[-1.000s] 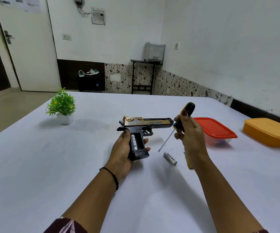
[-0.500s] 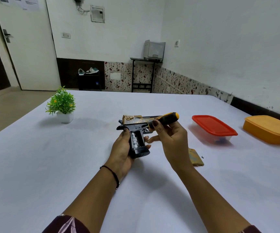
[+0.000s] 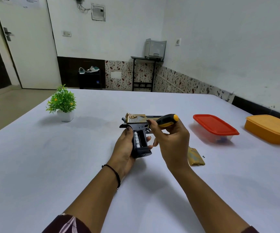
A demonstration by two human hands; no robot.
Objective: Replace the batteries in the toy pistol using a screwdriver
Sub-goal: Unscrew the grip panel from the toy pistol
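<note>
Closest to us, the left hand (image 3: pixel 124 148) is wrapped around the grip of the toy pistol (image 3: pixel 140 130), holding it up off the table (image 3: pixel 52 165) with the open side facing us. The right hand (image 3: pixel 171 140) has its fingers curled tight around the screwdriver (image 3: pixel 167 121).

What's new: a second ago that screwdriver was standing upright off to the right of the pistol. Now we've swung it in so the handle lies sideways across the barrel and the shaft points down toward the open grip. We can't tell exactly where the tip sits, as the fingers hide most of it.

Inside the grip we can see one battery (image 3: pixel 136 139) in the left slot, and the slot next to it looks empty. A loose battery was lying on the table a second ago. It isn't visible now and is probably behind the right hand. So our guess is that one old cell is out and we're about to lever out the second.

Just right of the wrist, the gold cover (image 3: pixel 195 157) lies on the table with a tiny screw (image 3: pixel 203 156) beside it. Further out are a red-lidded box (image 3: pixel 214 126) and an orange box (image 3: pixel 270 128), and a little plant (image 3: pixel 62 101) sits far left.
</note>
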